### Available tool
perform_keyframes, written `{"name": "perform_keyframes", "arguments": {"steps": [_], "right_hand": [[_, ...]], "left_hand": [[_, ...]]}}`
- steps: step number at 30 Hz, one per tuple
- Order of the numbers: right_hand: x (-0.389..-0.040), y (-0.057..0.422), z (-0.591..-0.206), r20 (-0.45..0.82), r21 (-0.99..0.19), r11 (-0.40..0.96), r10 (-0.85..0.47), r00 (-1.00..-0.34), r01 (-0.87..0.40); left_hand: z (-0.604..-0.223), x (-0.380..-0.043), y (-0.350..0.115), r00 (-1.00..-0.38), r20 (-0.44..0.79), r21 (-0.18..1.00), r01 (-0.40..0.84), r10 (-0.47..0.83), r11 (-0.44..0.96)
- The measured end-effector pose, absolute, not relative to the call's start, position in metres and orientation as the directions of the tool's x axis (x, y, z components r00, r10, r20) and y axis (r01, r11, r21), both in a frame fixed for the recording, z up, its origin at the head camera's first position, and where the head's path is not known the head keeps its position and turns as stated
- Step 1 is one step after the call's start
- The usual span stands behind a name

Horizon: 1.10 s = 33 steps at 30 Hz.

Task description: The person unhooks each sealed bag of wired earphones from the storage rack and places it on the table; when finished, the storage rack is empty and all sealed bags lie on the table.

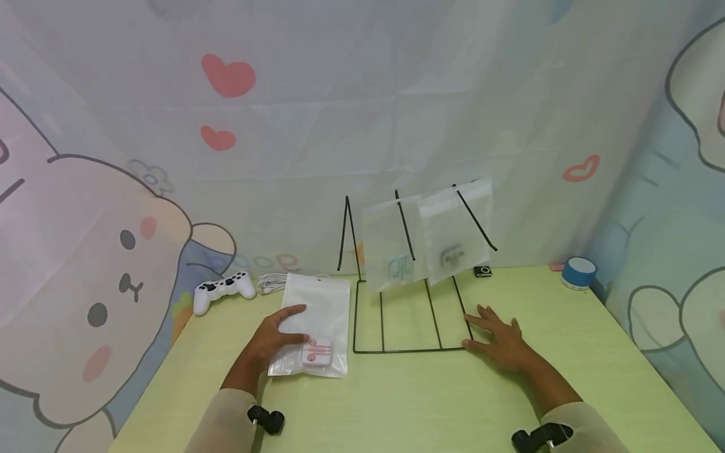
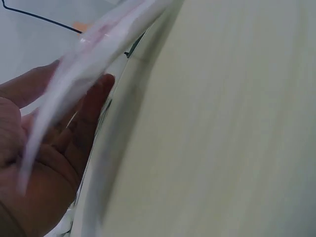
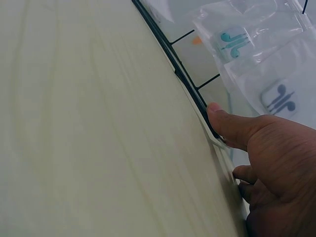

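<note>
My left hand (image 1: 266,340) holds a frosted plastic bag (image 1: 317,302) by its left side, thumb in front and fingers behind, as the left wrist view shows. In the bag's lower part lies a small white earphone case (image 1: 316,352) with pink earphones pictured on it. My right hand (image 1: 501,343), fingers spread, touches the right front corner of a black wire display rack (image 1: 396,352). On the rack's hooks hang two more frosted bags: one with a teal earphone picture (image 1: 391,245), the other with a dark one (image 1: 457,226). The leftmost hook carries nothing.
A white game controller (image 1: 223,290) and a coiled white cable (image 1: 272,282) lie at the back left. Behind the rack on the right are a small black device (image 1: 483,272), a pink item (image 1: 557,267) and a blue-and-white round speaker (image 1: 578,274). A printed curtain (image 1: 396,126) backs the table.
</note>
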State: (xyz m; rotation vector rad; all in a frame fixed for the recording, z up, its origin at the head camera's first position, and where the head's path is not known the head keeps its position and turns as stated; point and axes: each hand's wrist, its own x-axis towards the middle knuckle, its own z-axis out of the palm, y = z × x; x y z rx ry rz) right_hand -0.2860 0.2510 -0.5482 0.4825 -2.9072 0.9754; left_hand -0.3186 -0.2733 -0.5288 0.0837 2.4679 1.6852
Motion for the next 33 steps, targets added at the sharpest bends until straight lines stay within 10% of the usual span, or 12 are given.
{"name": "perform_keyframes", "arguments": {"steps": [20,33], "right_hand": [[-0.2854,0.2509,-0.5458,0.131,-0.579,0.758,-0.276,-0.952,-0.299],[-0.2868,0.2515,-0.5482,0.127,-0.572,0.764,-0.276,-0.953,-0.297]], "left_hand": [[-0.5362,-0.3196,-0.2801,-0.969,-0.023,0.582,0.188,0.247,0.791],[-0.5345,-0.3169,-0.2796,-0.969,-0.003,0.512,0.210,0.247,0.833]]}}
